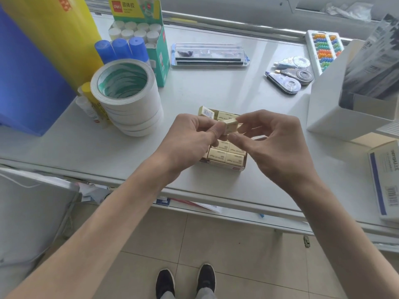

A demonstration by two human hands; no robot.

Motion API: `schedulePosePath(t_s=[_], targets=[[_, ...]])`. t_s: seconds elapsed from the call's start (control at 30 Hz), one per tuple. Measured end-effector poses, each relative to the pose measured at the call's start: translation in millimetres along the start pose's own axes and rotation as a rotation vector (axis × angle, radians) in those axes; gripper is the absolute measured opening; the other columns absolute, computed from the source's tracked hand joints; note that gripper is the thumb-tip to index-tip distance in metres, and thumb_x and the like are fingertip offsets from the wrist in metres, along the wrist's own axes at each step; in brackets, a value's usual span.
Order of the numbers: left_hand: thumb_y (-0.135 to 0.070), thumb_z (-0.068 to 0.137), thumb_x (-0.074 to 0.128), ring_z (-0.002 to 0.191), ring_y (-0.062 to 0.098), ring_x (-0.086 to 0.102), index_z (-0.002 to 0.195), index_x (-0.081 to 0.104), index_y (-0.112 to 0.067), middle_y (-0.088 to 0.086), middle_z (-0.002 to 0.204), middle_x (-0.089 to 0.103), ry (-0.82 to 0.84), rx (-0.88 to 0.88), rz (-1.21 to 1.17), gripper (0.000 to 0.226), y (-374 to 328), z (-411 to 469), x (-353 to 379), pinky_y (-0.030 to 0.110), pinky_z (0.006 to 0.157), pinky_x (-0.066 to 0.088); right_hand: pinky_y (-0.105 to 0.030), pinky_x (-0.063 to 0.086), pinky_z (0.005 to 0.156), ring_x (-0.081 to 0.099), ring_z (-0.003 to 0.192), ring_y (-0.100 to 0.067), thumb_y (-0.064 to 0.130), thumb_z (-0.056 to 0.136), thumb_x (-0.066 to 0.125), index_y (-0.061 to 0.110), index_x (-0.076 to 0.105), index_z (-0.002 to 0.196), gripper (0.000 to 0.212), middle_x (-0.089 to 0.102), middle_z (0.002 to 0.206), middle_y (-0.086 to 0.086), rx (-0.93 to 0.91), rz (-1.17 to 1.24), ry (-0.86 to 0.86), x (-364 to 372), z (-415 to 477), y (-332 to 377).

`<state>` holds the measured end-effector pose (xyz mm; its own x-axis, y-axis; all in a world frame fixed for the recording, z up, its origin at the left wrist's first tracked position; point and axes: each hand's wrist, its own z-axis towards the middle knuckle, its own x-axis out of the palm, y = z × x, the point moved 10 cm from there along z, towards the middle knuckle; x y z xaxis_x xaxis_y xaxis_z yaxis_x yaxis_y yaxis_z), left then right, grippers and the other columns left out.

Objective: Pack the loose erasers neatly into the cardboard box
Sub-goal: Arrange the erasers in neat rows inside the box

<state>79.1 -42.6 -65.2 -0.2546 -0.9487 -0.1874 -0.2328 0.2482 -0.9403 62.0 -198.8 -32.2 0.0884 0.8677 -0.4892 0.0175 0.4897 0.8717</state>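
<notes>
Eraser (pixel 231 126): centre frame, pinched between both hands, above cardboard box (pixel 224 164).
Left hand (pixel 190 141): fingers gripping eraser.
Right hand (pixel 274 139): fingertips gripping eraser.

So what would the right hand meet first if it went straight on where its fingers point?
The right hand would meet the eraser at its fingertips, then the left hand; depth is unclear.
</notes>
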Motion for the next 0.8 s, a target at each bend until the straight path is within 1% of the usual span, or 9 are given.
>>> schedulePosePath(t_s=[0.13,0.27,0.33,0.4,0.47,0.53,0.6,0.7,0.8], targets=[[-0.025,0.096,0.058,0.051,0.002,0.046,0.076,0.073,-0.015,-0.009,0.064,0.064,-0.025,-0.016,-0.017,0.027,3.1,1.9,-3.7,0.015,0.054,0.039,-0.025,0.056,0.068,0.067,0.073,-0.009,0.016,0.074,0.085,0.017,0.076,0.096,0.024,0.070,0.082,0.004,-0.067,-0.091,-0.032,-3.9,0.7,6.7],[-0.030,0.097,0.057,0.050,0.005,0.045,0.068,0.070,-0.016,-0.010,0.058,0.058,-0.038,-0.048,0.004,0.035,6.4,3.6,-6.1,0.023,0.057,0.037,-0.022,0.053,0.064,0.066,0.074,-0.010,0.019,0.075,0.085,0.015,0.076,0.093,0.020,0.069,0.083,0.001,-0.136,-0.153,-0.019,-1.6,-0.1,12.2],[-0.033,0.096,0.058,0.050,0.002,0.052,0.073,0.072,-0.012,-0.013,0.055,0.059,-0.042,-0.054,0.050,0.034,6.3,3.9,-8.3,0.024,0.060,0.041,-0.018,0.051,0.064,0.065,0.075,-0.010,0.020,0.077,0.084,0.015,0.076,0.095,0.020,0.068,0.083,0.002,-0.155,-0.199,-0.009,-1.1,-0.2,11.9],[-0.037,0.094,0.061,0.064,0.004,0.064,0.082,0.075,-0.015,-0.013,0.063,0.067,-0.108,-0.031,0.177,0.029,2.5,4.9,-18.2,0.025,0.067,0.050,-0.016,0.050,0.066,0.064,0.076,-0.010,0.020,0.078,0.083,0.015,0.076,0.096,0.020,0.068,0.084,0.001,-0.151,-0.259,0.005,-2.1,1.2,7.2],[-0.035,0.092,0.061,0.070,0.003,0.062,0.087,0.073,-0.021,-0.010,0.074,0.068,-0.233,0.004,0.355,0.019,-4.8,4.5,-33.5,0.017,0.066,0.048,-0.015,0.049,0.067,0.064,0.077,-0.012,0.019,0.079,0.081,0.013,0.075,0.097,0.020,0.067,0.085,-0.001,-0.125,-0.315,0.030,-3.4,2.9,-1.0],[-0.031,0.093,0.060,0.071,0.002,0.057,0.094,0.070,-0.025,-0.012,0.076,0.063,-0.335,0.028,0.475,0.011,-11.7,3.6,-45.0,0.019,0.066,0.043,-0.013,0.047,0.066,0.063,0.078,-0.014,0.018,0.080,0.080,0.012,0.075,0.098,0.020,0.067,0.084,-0.001,-0.097,-0.345,0.049,-4.8,3.2,-9.2],[-0.027,0.092,0.061,0.077,0.010,0.057,0.103,0.068,-0.023,-0.011,0.079,0.061,-0.377,0.073,0.535,0.014,-16.4,6.7,-49.8,0.023,0.075,0.044,-0.011,0.044,0.063,0.063,0.078,-0.015,0.019,0.081,0.080,0.012,0.075,0.099,0.020,0.067,0.084,-0.001,-0.084,-0.361,0.058,-5.5,2.6,-13.9],[-0.015,0.092,0.061,0.090,0.015,0.057,0.119,0.065,-0.021,-0.002,0.100,0.062,-0.300,0.150,0.622,0.027,-21.5,19.9,-43.5,0.024,0.082,0.043,-0.008,0.042,0.062,0.063,0.078,-0.014,0.022,0.083,0.078,0.013,0.074,0.101,0.021,0.067,0.084,0.000,-0.070,-0.367,0.069,-5.0,2.8,-17.4],[-0.007,0.091,0.061,0.092,0.013,0.053,0.125,0.063,-0.023,0.000,0.111,0.062,-0.205,0.216,0.714,0.038,-28.3,31.6,-33.0,0.022,0.083,0.040,-0.008,0.041,0.061,0.063,0.077,-0.012,0.024,0.084,0.077,0.015,0.074,0.101,0.020,0.067,0.086,0.001,-0.060,-0.373,0.078,-3.6,2.6,-17.7]])
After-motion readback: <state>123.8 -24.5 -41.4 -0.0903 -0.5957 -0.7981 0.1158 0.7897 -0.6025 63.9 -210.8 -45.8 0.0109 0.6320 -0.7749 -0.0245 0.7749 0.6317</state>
